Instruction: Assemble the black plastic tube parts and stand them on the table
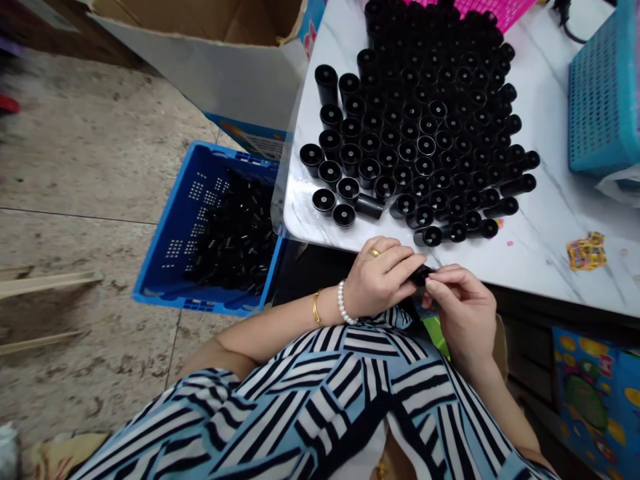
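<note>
My left hand [383, 277], with a ring and a pearl bracelet, is closed around a small black cylinder [421, 275] just off the table's front edge. At the cylinder's right end, my right hand [463, 303] pinches with thumb and fingertips. A tiny speck of pink shows there, but what the fingertips hold is too small to make out. Beyond both hands, many black cylinders [425, 145] stand packed together on the white table [537, 257], their round ends facing up. One black cylinder [370, 206] lies on its side near the front.
On the floor to the left sits a blue crate [167, 233] holding many black pieces. An open cardboard box [240, 80] stands behind it. A teal basket [603, 113], a pink basket [515, 10] and a yellow wrapper [587, 252] are on the table.
</note>
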Demonstrator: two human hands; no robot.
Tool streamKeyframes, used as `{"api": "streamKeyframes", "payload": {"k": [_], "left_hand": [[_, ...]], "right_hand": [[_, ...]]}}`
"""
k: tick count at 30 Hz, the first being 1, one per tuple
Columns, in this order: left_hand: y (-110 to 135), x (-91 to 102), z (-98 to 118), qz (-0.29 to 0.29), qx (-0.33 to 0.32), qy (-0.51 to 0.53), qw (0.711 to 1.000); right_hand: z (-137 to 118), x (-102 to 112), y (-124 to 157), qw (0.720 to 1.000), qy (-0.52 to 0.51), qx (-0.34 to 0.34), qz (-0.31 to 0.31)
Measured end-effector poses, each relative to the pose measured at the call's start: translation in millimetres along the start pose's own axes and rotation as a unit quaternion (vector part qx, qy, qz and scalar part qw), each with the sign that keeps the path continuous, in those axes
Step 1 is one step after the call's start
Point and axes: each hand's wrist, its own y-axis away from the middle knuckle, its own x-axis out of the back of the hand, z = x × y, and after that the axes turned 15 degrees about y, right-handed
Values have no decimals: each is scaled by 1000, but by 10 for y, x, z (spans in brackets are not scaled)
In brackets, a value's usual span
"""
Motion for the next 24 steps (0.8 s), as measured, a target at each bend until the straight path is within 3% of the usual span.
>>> {"api": "streamKeyframes", "payload": {"k": [6, 13, 17, 24], "left_hand": [[12, -14, -21, 10, -5, 4, 1000], [27, -13, -40, 3, -25, 6, 1000], [23, 19, -44, -18, -31, -3, 999], [-22, 85, -10, -63, -21, -11, 998]], "right_hand": [[37, -60, 28, 1000, 7, 7, 8], [-29, -124, -21, 995, -2, -98, -18], [3, -171, -42, 996, 12, -87, -33], [107, -99, -47, 989, -94, -89, -69]]}}
